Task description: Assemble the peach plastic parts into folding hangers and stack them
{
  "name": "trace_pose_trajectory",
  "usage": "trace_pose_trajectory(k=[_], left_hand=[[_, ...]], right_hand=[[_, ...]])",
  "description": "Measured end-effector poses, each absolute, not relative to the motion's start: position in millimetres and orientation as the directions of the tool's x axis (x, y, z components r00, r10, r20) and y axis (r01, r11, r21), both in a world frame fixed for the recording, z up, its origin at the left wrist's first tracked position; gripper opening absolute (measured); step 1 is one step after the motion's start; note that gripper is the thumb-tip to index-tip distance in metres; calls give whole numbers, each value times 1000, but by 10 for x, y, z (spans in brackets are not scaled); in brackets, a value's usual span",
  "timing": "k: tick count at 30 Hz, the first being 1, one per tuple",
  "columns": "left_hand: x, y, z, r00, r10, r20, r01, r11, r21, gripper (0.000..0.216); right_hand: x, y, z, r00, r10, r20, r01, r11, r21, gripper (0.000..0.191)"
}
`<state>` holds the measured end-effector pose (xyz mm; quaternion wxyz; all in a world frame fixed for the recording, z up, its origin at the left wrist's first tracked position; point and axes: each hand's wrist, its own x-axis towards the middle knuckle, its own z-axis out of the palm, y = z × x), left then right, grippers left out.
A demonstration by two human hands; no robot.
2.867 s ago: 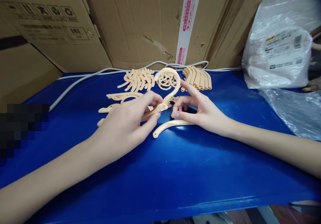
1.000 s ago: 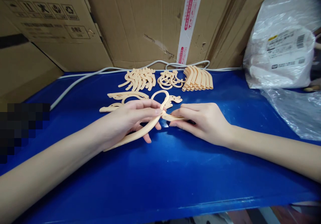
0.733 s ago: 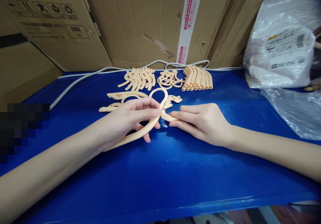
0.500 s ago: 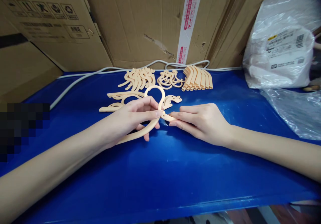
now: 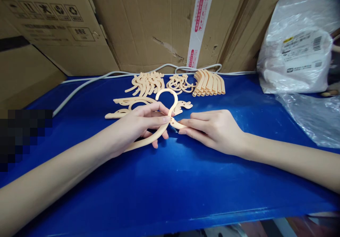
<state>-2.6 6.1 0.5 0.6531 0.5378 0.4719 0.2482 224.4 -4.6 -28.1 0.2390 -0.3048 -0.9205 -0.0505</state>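
My left hand (image 5: 138,125) pinches a peach plastic hanger piece (image 5: 148,140) with a round hook (image 5: 168,95) rising at its far end. Its long curved arm runs back under my fingers toward my wrist. My right hand (image 5: 212,127) lies low on the blue table (image 5: 170,180), fingers pressed on a second peach arm piece (image 5: 177,124) that meets the first at the hook's base. Most of that second piece is hidden beneath my right hand.
Behind my hands lie loose hanger parts (image 5: 130,104), a pile of small hooks (image 5: 146,83), tangled rings (image 5: 179,83) and stacked curved arms (image 5: 209,83). A white cable (image 5: 87,83) runs along cardboard boxes (image 5: 148,24). Plastic bags (image 5: 297,46) sit at the right.
The hook has been lowered from upright, then tipped up slightly and drifted left. My right hand went from open fingers beside the hook to lying flat on the second arm piece.
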Motion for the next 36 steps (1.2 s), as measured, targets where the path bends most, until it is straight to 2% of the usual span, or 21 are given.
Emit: trace_pose_trajectory(k=[5,10,21,26,31,36], left_hand=[[-24,65,2,409,832,-374,176,330,927,10],[-28,58,-24,414,829,-376,162,339,927,19],[-52,75,-27,477,800,-365,253,272,928,29],[-75,91,-24,501,777,-381,261,284,923,29],[-124,109,-31,567,728,-385,259,286,923,27],[-124,109,-31,588,706,-394,246,308,919,19]], right_hand=[[2237,-31,-277,-700,536,473,579,813,-64,36],[2234,-25,-280,-690,556,463,590,803,-86,34],[2234,-16,-273,-669,628,397,623,765,-160,33],[2230,-17,-269,-700,589,403,616,784,-75,40],[2245,-26,-297,-721,513,466,599,799,48,37],[2253,-28,-292,-733,471,490,584,806,99,38]])
